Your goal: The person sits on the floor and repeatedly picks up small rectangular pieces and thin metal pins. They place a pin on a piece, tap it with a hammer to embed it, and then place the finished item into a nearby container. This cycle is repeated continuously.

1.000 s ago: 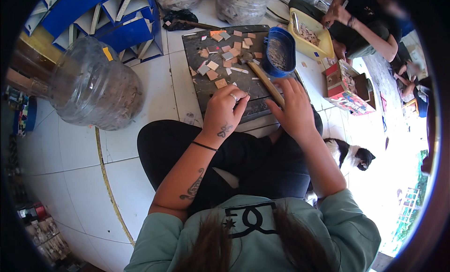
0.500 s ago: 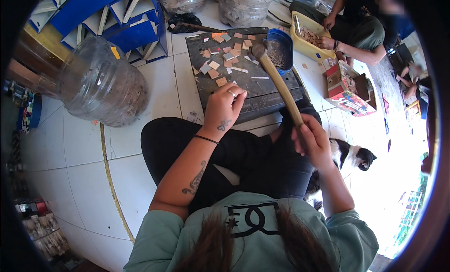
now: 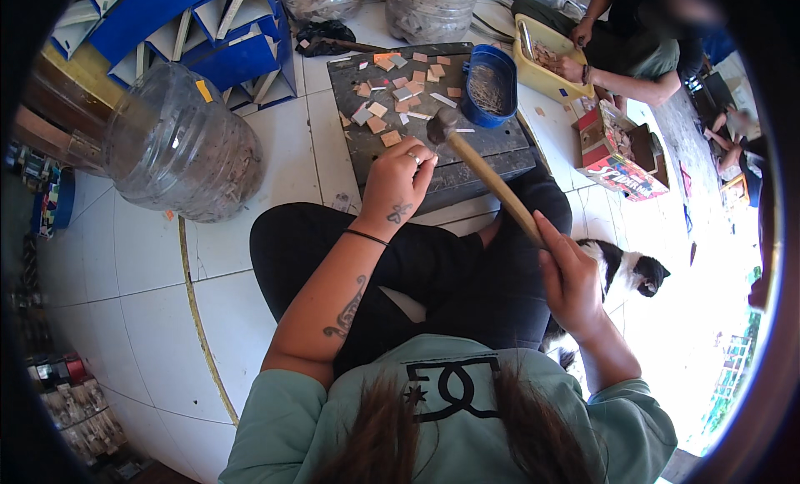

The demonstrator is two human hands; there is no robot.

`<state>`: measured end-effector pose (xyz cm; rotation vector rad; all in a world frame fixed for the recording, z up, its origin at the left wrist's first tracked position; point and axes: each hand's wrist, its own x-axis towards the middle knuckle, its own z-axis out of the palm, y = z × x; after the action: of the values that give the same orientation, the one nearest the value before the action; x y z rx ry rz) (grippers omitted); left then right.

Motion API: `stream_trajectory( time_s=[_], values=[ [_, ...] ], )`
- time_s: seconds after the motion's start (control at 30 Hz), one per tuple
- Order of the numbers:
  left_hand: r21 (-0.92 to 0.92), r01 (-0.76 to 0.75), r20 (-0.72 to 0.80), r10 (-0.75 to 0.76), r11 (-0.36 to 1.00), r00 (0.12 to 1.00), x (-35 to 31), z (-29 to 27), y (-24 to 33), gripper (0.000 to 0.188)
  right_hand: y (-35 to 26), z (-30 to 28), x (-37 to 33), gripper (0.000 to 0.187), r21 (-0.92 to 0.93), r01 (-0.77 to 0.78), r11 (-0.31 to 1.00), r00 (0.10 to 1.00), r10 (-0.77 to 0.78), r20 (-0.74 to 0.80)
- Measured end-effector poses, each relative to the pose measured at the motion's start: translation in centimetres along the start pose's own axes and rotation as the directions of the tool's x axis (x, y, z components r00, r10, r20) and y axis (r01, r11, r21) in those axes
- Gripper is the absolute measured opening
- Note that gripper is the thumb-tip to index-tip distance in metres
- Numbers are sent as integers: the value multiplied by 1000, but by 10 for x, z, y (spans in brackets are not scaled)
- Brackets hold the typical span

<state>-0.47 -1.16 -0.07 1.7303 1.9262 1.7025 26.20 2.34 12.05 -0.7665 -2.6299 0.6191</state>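
Note:
My right hand (image 3: 571,275) grips the wooden handle of a hammer (image 3: 498,188). Its dark metal head is raised over the near part of a dark work block (image 3: 483,174), just right of my left fingertips. My left hand (image 3: 402,180) is closed in a pinch at the block's near side; whatever lies between thumb and finger is too small to make out. Small square wooden tiles (image 3: 392,138), tan and grey, lie scattered on the block beyond that hand. A blue tub (image 3: 477,117) of what look like nails stands at the block's right side.
A large clear plastic jar (image 3: 183,146) stands left, beside blue racks (image 3: 208,71). A yellow basin (image 3: 542,80), with another person's hands in it, and a box of wood pieces (image 3: 612,155) are at right. A black-and-white cat (image 3: 629,271) sits by my right arm.
The hammer's head has come left and nearer, toward my left fingertips, and my right hand has drawn back slightly. My left hand keeps its pinch in nearly the same place.

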Motion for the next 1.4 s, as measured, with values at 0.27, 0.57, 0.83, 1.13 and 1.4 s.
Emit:
stream_trajectory(
  time_s=[0.27,0.57,0.83,1.13,1.4],
  values=[
    [-2,-20,-14,20,1000,1000,3,3,-1,5,7,5,-4,48,56,43,997,996,-38,-84],
    [5,50,28,-50,999,998,1,0,-1,7,11,12,-8,47,151,52,987,990,-31,-135],
    [0,45,-1,-45,999,999,0,2,-1,7,16,15,-3,46,104,65,992,991,-53,-119],
    [72,-16,-11,17,997,1000,-1,-1,4,8,55,52,15,43,-68,-79,995,982,66,-178],
    [205,-53,18,50,977,999,-1,-5,6,11,54,76,48,48,-372,-53,927,972,-38,-234]
  ],
)
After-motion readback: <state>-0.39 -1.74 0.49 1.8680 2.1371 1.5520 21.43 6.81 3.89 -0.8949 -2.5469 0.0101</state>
